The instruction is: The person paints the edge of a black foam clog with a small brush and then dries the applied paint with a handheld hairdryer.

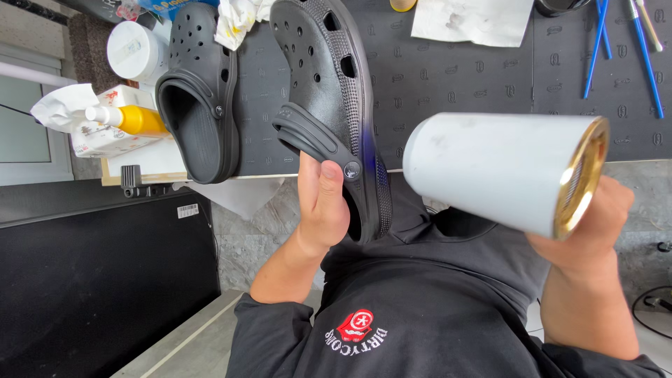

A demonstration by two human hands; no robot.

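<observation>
1. While I look down over my dark sweatshirt point(420, 315), my left hand point(323, 203) is closed on the heel end of a black clog point(332, 91), thumb pressed flat beside the strap rivet and the other fingers hidden behind the shoe.
2. That clog is lifted on edge, its heel off the near edge of the table point(455, 77) and its perforated toe lying over the dark patterned mat towards the far edge.
3. My right hand point(595, 231) is wrapped around a white cylinder point(497, 175) with a gold, meshed end; the fingers curl behind it, so I cannot tell exactly how they grip.
4. The cylinder is held in the air just beside the clog, its plain end turned towards the shoe, the two apart.
5. A second black clog point(199, 91) lies on the table's left part, opening upward.
6. Near the left edge sit a yellow bottle point(133, 119) with a white cap, a white round jar point(136, 52) and crumpled tissue point(59, 105).
7. Blue-handled brushes point(644, 56) lie at the far right corner, a white cloth point(472, 19) near them.
</observation>
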